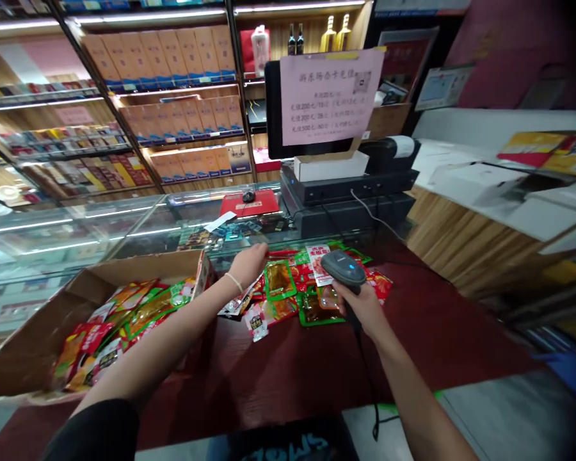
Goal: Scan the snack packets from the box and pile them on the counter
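Observation:
My right hand [362, 304] is wrapped round the handle of a dark barcode scanner [343, 267] with a small blue light, its cord hanging down in front of the table. The scanner's head is over a white-and-red snack packet [317, 266]. My left hand [250, 266] is curled closed at the left end of the packet pile, with a red snack packet [282, 254] at its fingertips; its fingers are partly hidden. Between my hands lie several flat packets, among them a green-edged one [279, 280] and a darker green-edged one [319, 310], on a dark red tabletop [269, 384].
An open cardboard box [24, 346] of snack packets is under my left forearm. Behind are a monitor with a pink paper sign [329, 96], a cash drawer [355, 214], a receipt printer [391, 153] and a red mouse pad [264, 202]. Stocked shelves line the back.

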A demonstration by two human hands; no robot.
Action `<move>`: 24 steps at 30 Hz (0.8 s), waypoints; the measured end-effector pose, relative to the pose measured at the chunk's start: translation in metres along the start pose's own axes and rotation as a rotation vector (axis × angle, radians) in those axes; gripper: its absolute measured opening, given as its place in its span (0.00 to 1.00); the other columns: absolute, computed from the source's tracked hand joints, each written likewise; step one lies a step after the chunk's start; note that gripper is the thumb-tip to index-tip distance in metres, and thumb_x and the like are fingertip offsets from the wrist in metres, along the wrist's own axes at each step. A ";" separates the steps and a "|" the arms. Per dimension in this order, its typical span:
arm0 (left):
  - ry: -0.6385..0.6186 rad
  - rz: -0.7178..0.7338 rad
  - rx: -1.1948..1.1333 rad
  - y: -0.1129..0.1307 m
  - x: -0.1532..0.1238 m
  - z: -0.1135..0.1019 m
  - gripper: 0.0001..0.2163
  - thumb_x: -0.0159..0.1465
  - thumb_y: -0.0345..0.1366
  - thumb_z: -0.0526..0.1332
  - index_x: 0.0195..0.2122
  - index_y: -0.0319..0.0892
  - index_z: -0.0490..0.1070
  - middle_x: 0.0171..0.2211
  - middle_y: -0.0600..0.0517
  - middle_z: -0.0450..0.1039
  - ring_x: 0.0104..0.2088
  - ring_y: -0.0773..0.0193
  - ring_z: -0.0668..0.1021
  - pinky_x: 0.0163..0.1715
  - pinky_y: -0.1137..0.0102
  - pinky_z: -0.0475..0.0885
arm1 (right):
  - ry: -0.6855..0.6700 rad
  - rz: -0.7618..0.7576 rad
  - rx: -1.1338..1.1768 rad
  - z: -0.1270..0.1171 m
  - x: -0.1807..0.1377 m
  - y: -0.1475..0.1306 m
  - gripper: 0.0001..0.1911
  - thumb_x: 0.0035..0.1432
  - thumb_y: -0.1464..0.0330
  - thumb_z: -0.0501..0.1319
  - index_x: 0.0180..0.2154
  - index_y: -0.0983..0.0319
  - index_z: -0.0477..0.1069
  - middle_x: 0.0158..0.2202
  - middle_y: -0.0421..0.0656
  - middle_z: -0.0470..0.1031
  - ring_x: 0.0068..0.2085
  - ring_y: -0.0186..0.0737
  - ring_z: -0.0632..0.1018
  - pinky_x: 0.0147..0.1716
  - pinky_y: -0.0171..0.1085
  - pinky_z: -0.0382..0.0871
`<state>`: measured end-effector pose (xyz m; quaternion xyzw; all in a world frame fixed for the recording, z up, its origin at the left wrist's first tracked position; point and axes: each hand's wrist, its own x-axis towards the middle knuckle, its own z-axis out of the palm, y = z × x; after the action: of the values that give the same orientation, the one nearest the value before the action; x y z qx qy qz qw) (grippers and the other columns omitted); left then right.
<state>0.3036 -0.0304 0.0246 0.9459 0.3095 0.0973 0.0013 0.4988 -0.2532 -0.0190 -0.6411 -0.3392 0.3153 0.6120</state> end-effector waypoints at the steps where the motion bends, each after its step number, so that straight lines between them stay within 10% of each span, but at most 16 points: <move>1: -0.027 0.007 0.061 0.009 0.008 0.008 0.10 0.68 0.32 0.51 0.46 0.39 0.69 0.41 0.42 0.74 0.39 0.54 0.79 0.36 0.66 0.70 | 0.018 0.004 0.004 -0.008 -0.002 0.000 0.22 0.50 0.50 0.68 0.21 0.60 0.69 0.14 0.37 0.66 0.14 0.34 0.68 0.14 0.35 0.61; 12: -0.269 0.245 -0.178 0.054 0.023 0.057 0.25 0.65 0.53 0.56 0.54 0.39 0.71 0.49 0.39 0.73 0.48 0.51 0.77 0.47 0.63 0.71 | 0.050 -0.001 -0.005 -0.031 -0.009 0.007 0.23 0.52 0.51 0.68 0.18 0.59 0.67 0.13 0.38 0.66 0.14 0.34 0.67 0.15 0.36 0.61; 24: -0.014 0.072 -0.268 -0.020 -0.039 -0.029 0.16 0.69 0.41 0.53 0.53 0.45 0.74 0.49 0.49 0.77 0.49 0.58 0.78 0.51 0.67 0.70 | -0.131 -0.034 -0.045 0.034 0.002 -0.019 0.23 0.51 0.50 0.67 0.20 0.59 0.66 0.13 0.38 0.67 0.14 0.34 0.67 0.15 0.35 0.62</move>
<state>0.2555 -0.0389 0.0446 0.9484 0.2595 0.1313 0.1264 0.4714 -0.2315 -0.0021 -0.6269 -0.3962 0.3383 0.5793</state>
